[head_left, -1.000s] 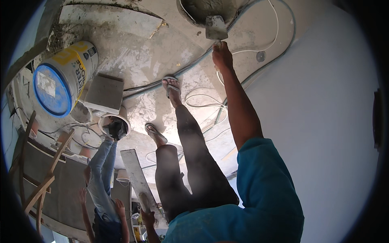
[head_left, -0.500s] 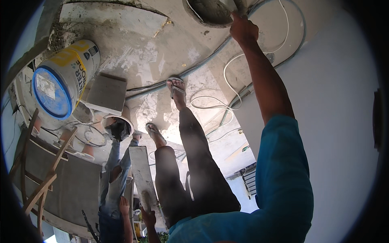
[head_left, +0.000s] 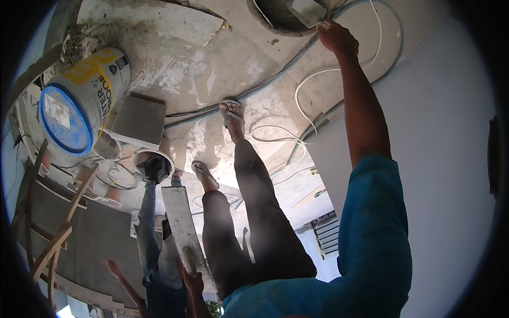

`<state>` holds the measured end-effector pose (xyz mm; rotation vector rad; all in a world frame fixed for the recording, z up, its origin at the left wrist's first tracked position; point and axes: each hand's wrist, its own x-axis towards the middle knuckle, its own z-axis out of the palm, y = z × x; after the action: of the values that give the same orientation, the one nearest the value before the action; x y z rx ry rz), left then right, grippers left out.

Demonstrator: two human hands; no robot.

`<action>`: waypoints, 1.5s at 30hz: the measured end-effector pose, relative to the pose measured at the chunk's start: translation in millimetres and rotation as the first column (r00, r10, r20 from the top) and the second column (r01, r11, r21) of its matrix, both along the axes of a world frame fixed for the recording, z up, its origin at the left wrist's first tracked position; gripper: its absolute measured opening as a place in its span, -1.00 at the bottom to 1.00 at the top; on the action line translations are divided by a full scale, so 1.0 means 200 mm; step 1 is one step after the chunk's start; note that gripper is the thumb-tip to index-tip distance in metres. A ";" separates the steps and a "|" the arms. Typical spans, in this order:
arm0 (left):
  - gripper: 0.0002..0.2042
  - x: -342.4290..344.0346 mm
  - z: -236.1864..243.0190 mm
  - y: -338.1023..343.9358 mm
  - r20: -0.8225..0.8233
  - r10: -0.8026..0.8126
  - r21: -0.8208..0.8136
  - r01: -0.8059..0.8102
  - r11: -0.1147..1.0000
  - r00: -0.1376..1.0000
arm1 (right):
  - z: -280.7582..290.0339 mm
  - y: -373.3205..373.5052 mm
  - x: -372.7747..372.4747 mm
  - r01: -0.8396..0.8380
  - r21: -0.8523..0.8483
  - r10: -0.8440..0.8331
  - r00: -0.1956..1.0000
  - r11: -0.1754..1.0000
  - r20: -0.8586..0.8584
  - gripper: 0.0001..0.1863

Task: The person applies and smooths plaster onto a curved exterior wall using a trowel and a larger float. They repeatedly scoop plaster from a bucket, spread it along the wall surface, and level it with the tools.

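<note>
My right hand, its arm stretched far ahead, is closed at the rim of a round mortar basin. It appears to grip a trowel, whose flat light-grey blade lies in the basin; the handle is mostly hidden by the fingers. Low in the view, my left hand is wrapped round the handle of a long rectangular plastering float. The float's pale, mortar-smeared face points up beside my left leg.
A large bucket with a blue lid lies left, by a grey block and a smaller bucket. A co-worker in jeans stands close by. Hoses and a white cable cross the floor. Wooden legs stand left; a pale wall right.
My right hand has moved slightly right and nearer along the basin. The float has swung a little left. The co-worker has shifted, and a hand of theirs now reaches out to the left.
</note>
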<state>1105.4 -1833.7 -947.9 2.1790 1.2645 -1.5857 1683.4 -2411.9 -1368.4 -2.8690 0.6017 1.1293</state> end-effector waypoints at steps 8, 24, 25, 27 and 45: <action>-0.25 -0.03 0.00 -0.10 -0.065 0.162 0.064 -0.158 0.985 0.985 | -0.31 0.16 0.02 0.608 0.342 -0.549 0.794 0.717 -0.260 -0.40; -0.34 0.07 -0.03 -0.09 -0.026 0.068 0.081 -0.066 0.995 0.997 | -0.01 0.21 0.02 -0.327 -0.206 0.358 0.924 0.922 0.133 -0.62; -0.35 0.09 -0.04 -0.10 0.001 0.081 0.065 -0.081 0.995 0.997 | -0.01 0.19 -0.04 -0.384 -0.203 0.413 0.902 0.901 0.124 -0.62; -0.40 0.12 -0.04 -0.12 -0.017 0.101 0.063 -0.100 0.993 0.995 | -0.01 0.16 -0.09 -0.315 -0.131 0.333 0.931 0.940 0.148 -0.57; -0.33 0.13 -0.11 -0.20 -0.112 0.100 0.135 -0.085 0.987 0.989 | -0.25 0.13 0.08 0.263 0.239 -0.242 0.964 0.935 -0.114 -0.42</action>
<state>1130.6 -1873.9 -970.5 2.0917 1.5207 -1.6605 1699.8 -2385.4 -1418.0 -2.4592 0.7450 1.1900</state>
